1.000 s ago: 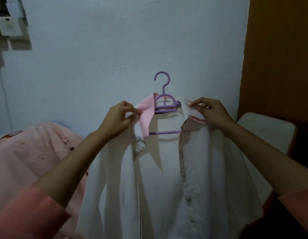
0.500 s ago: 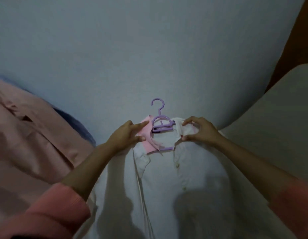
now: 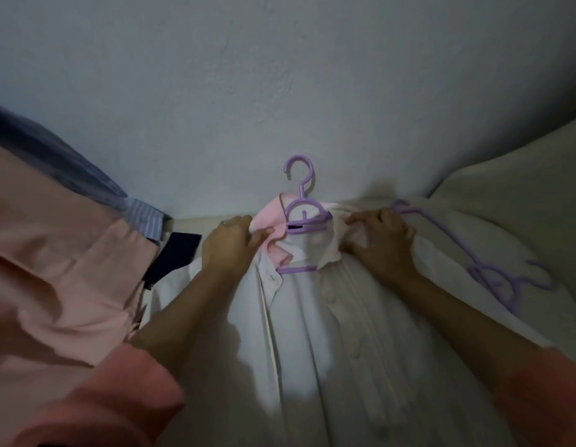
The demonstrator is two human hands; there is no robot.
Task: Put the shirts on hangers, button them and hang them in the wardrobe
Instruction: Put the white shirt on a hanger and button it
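White shirt (image 3: 328, 333) lies flat, front up, on a pale bed surface (image 3: 506, 221). Long axis runs 12 to 6 o'clock, collar at 12, hem out of frame at 6. Purple plastic hanger (image 3: 301, 217) sits inside the collar, hook pointing to 12 toward the wall (image 3: 280, 75). Collar lining is pink; placket open at the top, small buttons visible lower down.

Left hand (image 3: 230, 243) at 9 o'clock of the hanger, fingers pinching the pink collar flap. Right hand (image 3: 381, 240) at 3 o'clock, fingers curled on the other collar edge. Hands apart, hanger neck between them.

Spare purple hanger (image 3: 493, 269) lies at 3 o'clock of the right hand. Pink shirt (image 3: 54, 269), soft and creased, at 9 o'clock; striped blue fabric (image 3: 141, 217) beyond it.
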